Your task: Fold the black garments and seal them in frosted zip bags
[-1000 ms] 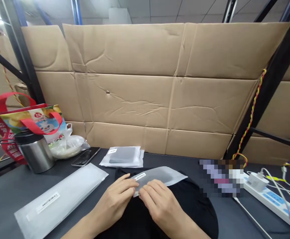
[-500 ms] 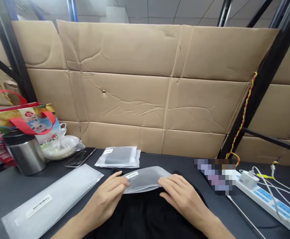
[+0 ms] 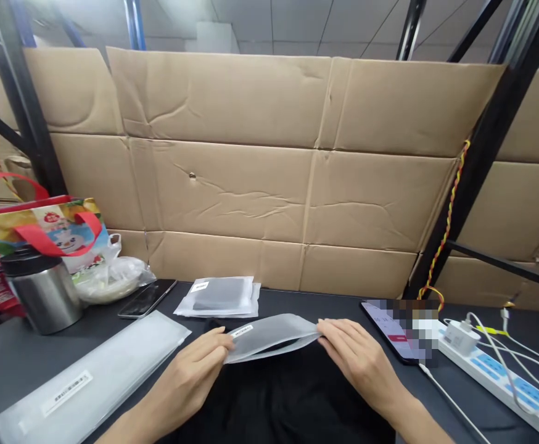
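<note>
A frosted plastic pouch (image 3: 274, 333) with a small barcode label spans the gap between my hands, its near edge parted into a slit. My left hand (image 3: 200, 370) pinches its left end beside the label. At the opposite corner, the fingers and thumb of my right hand (image 3: 355, 357) are closed on the edge. Behind it, a couple of smaller frosted pouches (image 3: 223, 296) lie stacked, something dark showing inside. To the left lies a long frosted pouch (image 3: 98, 370) with a barcode sticker. Black cloth shows beneath my hands.
On the left stand a steel flask (image 3: 42, 290), a colourful bag (image 3: 52, 228) and a clear plastic bag (image 3: 116, 277), near a dark phone (image 3: 148, 298). A partly blurred phone (image 3: 390, 333) and a power strip (image 3: 496, 364) with cables lie right. Cardboard (image 3: 232, 185) walls the back.
My right hand has shifted right to the pouch's corner. The pouch's near edge has opened into a wider slit. My left hand keeps its hold.
</note>
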{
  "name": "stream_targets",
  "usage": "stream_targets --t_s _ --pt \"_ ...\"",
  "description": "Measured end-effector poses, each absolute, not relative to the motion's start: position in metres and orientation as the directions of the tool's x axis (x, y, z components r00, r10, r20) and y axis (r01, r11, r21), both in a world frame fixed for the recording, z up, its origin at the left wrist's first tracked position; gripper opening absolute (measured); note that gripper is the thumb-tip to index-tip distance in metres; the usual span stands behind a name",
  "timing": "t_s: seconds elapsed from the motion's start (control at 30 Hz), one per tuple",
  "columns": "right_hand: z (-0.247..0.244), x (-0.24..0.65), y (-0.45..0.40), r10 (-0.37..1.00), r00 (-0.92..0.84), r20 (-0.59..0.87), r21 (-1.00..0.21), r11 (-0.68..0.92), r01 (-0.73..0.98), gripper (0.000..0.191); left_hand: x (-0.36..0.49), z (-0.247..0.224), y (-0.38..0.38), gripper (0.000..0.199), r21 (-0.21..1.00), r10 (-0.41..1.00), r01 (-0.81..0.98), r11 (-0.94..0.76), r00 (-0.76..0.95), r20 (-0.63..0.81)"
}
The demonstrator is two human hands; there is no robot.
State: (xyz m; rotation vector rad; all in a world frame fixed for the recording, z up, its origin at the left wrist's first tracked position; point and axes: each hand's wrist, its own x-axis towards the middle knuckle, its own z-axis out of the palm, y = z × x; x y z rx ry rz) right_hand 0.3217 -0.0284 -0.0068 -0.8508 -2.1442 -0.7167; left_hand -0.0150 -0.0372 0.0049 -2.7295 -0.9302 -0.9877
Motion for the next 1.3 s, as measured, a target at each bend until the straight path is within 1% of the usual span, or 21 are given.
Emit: stream_targets --t_s 0.1,0.17,0.27,0.37,0.5,0.57,0.6,0.63,0.7,0.73,0.77,0.8,0.83,0.87,0.93,0.97,1.0,1.07,1.17,1.23,1.3 --pt "0.0 0.298 -0.039 0.334 -0.54 0.773 0.189 0.691 0.698 0.025 -0.012 0.002 -0.039 0.016 0.23 0.589 0.587 -0.776 0.546 0.595" --pt "0.0 0.283 -0.043 0.331 -0.57 0.752 0.184 0.725 0.664 0.026 -0.01 0.002 -0.039 0.017 0.262 0.609 0.586 -0.767 0.536 0.584" --pt "-0.005 0.27 -0.046 0.371 -0.581 0.724 0.179 0.713 0.678 0.032 -0.009 -0.001 -0.038 0.016 0.225 0.58 0.579 -0.784 0.553 0.598" --pt "-0.011 0.263 -0.048 0.453 -0.573 0.683 0.171 0.664 0.728 0.035 -0.01 -0.005 -0.038 0.015 0.166 0.542 0.577 -0.8 0.576 0.612" --pt "-0.016 0.245 -0.046 0.534 -0.554 0.639 0.242 0.544 0.803 0.03 -0.006 -0.011 -0.042 0.019 0.092 0.5 0.572 -0.815 0.615 0.61" --pt "-0.019 0.236 -0.042 0.545 -0.551 0.632 0.27 0.512 0.815 0.027 -0.001 -0.012 -0.045 0.022 0.06 0.492 0.572 -0.818 0.642 0.588" --pt "-0.02 0.232 -0.041 0.546 -0.554 0.629 0.257 0.526 0.81 0.027 0.002 -0.013 -0.045 0.028 0.053 0.505 0.585 -0.809 0.647 0.571" --pt "-0.021 0.23 -0.039 0.545 -0.555 0.628 0.222 0.558 0.799 0.027 0.004 -0.015 -0.045 0.039 0.051 0.526 0.601 -0.797 0.651 0.548" --pt "-0.022 0.23 -0.039 0.554 -0.549 0.627 0.094 0.645 0.758 0.028 0.006 -0.019 -0.041 0.067 0.069 0.574 0.635 -0.77 0.642 0.508" --pt "-0.022 0.231 -0.04 0.563 -0.539 0.627 0.019 0.68 0.733 0.027 0.006 -0.022 -0.038 0.077 0.086 0.593 0.644 -0.76 0.635 0.495" --pt "-0.022 0.234 -0.042 0.566 -0.522 0.639 -0.047 0.705 0.707 0.027 0.005 -0.026 -0.034 0.083 0.104 0.604 0.645 -0.757 0.631 0.487" --pt "-0.021 0.238 -0.045 0.548 -0.512 0.662 -0.085 0.733 0.675 0.026 0.004 -0.029 -0.031 0.087 0.121 0.608 0.641 -0.758 0.629 0.484" --pt "-0.021 0.243 -0.048 0.504 -0.515 0.693 -0.086 0.768 0.635 0.025 0.002 -0.033 -0.027 0.089 0.132 0.609 0.635 -0.761 0.63 0.482" --pt "-0.021 0.248 -0.051 0.426 -0.541 0.725 -0.043 0.812 0.582 0.023 0.001 -0.035 -0.025 0.088 0.135 0.608 0.631 -0.764 0.633 0.478" --pt "-0.024 0.257 -0.056 0.228 -0.633 0.74 0.13 0.875 0.467 0.02 -0.001 -0.038 -0.021 0.086 0.11 0.593 0.622 -0.776 0.657 0.466" --pt "-0.027 0.261 -0.058 0.145 -0.681 0.718 0.218 0.882 0.417 0.018 -0.001 -0.037 -0.019 0.083 0.071 0.575 0.621 -0.78 0.668 0.473" --pt "-0.031 0.264 -0.059 0.086 -0.716 0.693 0.286 0.879 0.382 0.016 0.0 -0.035 -0.018 0.08 0.022 0.553 0.622 -0.783 0.678 0.485" --pt "-0.041 0.267 -0.06 0.052 -0.747 0.662 0.346 0.864 0.366 0.021 0.001 -0.025 -0.015 0.074 -0.08 0.506 0.628 -0.774 0.689 0.519" --pt "-0.05 0.267 -0.059 0.088 -0.743 0.663 0.307 0.874 0.377 0.023 0.001 0.0 -0.009 0.066 -0.156 0.463 0.642 -0.751 0.68 0.569" --pt "-0.05 0.267 -0.059 0.135 -0.733 0.666 0.24 0.892 0.383 0.02 -0.009 0.02 -0.007 0.06 -0.193 0.444 0.67 -0.717 0.652 0.615" --pt "-0.047 0.267 -0.059 0.209 -0.711 0.671 0.151 0.901 0.407 0.019 -0.031 0.037 -0.011 0.058 -0.221 0.444 0.728 -0.648 0.598 0.667"
